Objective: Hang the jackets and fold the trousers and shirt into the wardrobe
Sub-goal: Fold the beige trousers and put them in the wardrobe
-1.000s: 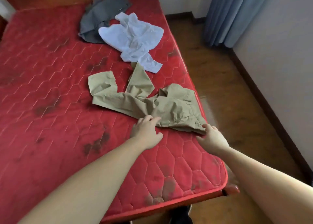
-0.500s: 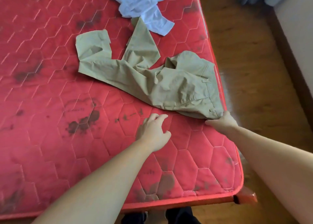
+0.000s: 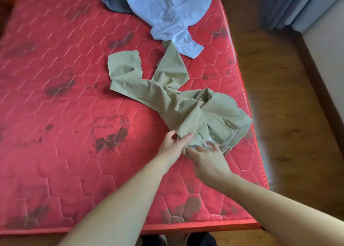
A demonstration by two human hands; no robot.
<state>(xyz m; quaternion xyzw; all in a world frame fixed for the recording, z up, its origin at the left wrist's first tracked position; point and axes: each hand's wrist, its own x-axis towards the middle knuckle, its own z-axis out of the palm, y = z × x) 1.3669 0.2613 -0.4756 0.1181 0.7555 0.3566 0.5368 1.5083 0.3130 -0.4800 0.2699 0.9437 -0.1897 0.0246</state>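
Crumpled khaki trousers [image 3: 167, 99] lie on the red mattress [image 3: 55, 115], waist end near me at the right edge. My left hand [image 3: 172, 146] pinches the trousers' near waist edge between thumb and fingers. Just to its right, my right hand [image 3: 208, 159] has blurred fingers at the waistband; whether it grips the cloth is unclear. A light blue shirt [image 3: 171, 13] lies rumpled further up the bed, one cuff over a trouser leg. A grey garment [image 3: 115, 0] lies partly under the shirt at the top.
The mattress carries dark stains. Its right edge runs close to the trousers, with wooden floor [image 3: 288, 115] beyond. A grey-blue curtain [image 3: 290, 6] hangs at the top right beside a pale wall. My dark shoes [image 3: 176, 240] show under the bed's near edge.
My left hand moved forward from the bare mattress and took hold of the waist edge. My right hand shifted left from the waist's right corner. The waist end is now bunched and lifted.
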